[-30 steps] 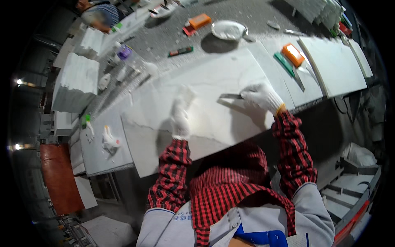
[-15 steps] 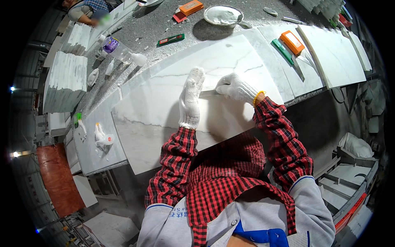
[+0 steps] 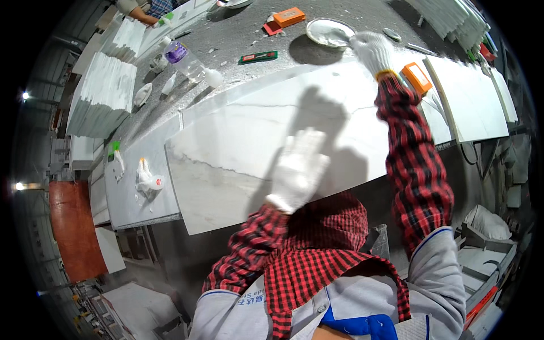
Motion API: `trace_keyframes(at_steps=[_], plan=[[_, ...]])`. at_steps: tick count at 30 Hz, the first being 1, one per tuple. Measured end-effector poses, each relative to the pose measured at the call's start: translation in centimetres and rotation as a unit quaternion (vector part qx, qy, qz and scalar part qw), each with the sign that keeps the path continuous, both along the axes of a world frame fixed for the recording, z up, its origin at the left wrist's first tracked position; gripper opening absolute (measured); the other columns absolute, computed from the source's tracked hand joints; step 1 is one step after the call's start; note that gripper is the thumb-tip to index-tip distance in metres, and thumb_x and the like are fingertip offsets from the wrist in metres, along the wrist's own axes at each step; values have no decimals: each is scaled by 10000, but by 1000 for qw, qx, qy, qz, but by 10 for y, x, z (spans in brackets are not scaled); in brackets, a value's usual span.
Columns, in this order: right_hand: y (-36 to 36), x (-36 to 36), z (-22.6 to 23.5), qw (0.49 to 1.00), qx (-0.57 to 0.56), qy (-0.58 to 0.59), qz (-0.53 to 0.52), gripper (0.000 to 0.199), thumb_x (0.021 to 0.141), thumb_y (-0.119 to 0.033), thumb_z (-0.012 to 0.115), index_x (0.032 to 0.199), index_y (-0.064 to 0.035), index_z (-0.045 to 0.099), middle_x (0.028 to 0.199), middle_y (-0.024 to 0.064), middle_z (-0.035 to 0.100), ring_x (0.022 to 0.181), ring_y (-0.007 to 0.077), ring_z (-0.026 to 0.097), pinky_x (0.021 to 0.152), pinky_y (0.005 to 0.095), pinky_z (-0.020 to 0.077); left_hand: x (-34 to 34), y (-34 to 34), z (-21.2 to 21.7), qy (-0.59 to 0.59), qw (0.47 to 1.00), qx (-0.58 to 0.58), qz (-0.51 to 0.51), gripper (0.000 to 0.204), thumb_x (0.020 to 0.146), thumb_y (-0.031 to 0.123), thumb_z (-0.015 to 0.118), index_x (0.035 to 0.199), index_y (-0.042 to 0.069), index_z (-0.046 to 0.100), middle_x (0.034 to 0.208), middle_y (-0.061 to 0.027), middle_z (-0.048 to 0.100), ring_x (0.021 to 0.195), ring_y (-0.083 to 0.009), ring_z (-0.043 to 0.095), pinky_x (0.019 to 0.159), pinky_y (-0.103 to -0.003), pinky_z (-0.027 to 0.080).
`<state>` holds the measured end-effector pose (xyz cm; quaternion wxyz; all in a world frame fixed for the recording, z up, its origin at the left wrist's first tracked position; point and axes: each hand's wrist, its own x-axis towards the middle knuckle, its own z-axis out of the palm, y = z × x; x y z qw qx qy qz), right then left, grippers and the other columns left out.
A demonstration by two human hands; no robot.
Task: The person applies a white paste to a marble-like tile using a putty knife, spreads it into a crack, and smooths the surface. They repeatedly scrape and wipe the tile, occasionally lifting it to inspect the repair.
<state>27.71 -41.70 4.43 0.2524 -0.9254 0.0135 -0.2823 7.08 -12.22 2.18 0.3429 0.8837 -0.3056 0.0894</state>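
Observation:
A white slab with grey veins (image 3: 232, 141) lies on the bench before me. My left hand (image 3: 299, 173), in a white knitted glove, is over the slab's front part with fingers stretched out, holding nothing I can see. My right hand (image 3: 372, 52), gloved too, reaches to the right rim of a shallow bowl (image 3: 321, 42) of white material. Its fingers are closed where a tool's handle stuck out of the bowl; what they grip is hidden. Just right of my right wrist sits an orange box (image 3: 416, 78).
A green flat case (image 3: 258, 57), a clear bottle with a purple label (image 3: 184, 59) and another orange box (image 3: 289, 17) lie beyond the slab. Stacked slabs (image 3: 105, 93) stand left. Another person's arm (image 3: 141, 16) shows far left. A crumpled plastic bag (image 3: 144, 177) lies on the left bench.
My right hand has moved from the slab's middle, where it held a thin grey strip, up to the bowl. My left hand has come nearer and turned flat, fingers spread. The view has shifted slightly.

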Motion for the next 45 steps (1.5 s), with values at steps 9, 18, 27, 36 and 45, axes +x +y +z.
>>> trace_keyframes(at_steps=[9,18,27,36,45], plan=[[15,-85,2,999,-19,25,10,287,985,-330,589,1032,-101,755,739,100,689,666,258,674,632,396,505,47,108,-43,-61,909,356,209,651,1053,473,383,1563,70,355,1550,-173,440,1360,-402,429,1210,-554,221],[56,-234,-46,928,354,110,-34,215,967,-164,709,1116,-12,741,794,45,693,656,71,601,603,244,481,-177,313,-54,157,714,282,621,633,1076,485,360,1564,81,351,1641,-182,309,1501,-386,280,1213,-535,223],[69,-259,-60,971,227,75,34,206,974,-131,695,1142,-21,739,882,63,725,703,89,630,661,250,512,-168,308,-56,128,727,-146,659,609,1078,453,409,1440,-25,514,1504,-159,531,1406,-289,475,1169,-364,336],[75,-277,-59,954,258,151,29,179,968,-84,684,1107,19,732,827,67,701,696,72,615,637,244,506,-143,276,-47,142,713,-284,625,560,1081,403,450,1421,-30,548,1470,-153,570,1372,-255,523,1144,-344,389],[181,-296,-5,759,503,385,151,230,984,-90,654,1179,11,720,856,56,706,692,66,615,596,207,502,-139,187,32,82,828,-209,514,285,963,144,707,1208,-1,691,1147,-85,716,1025,-150,661,906,-285,527]])
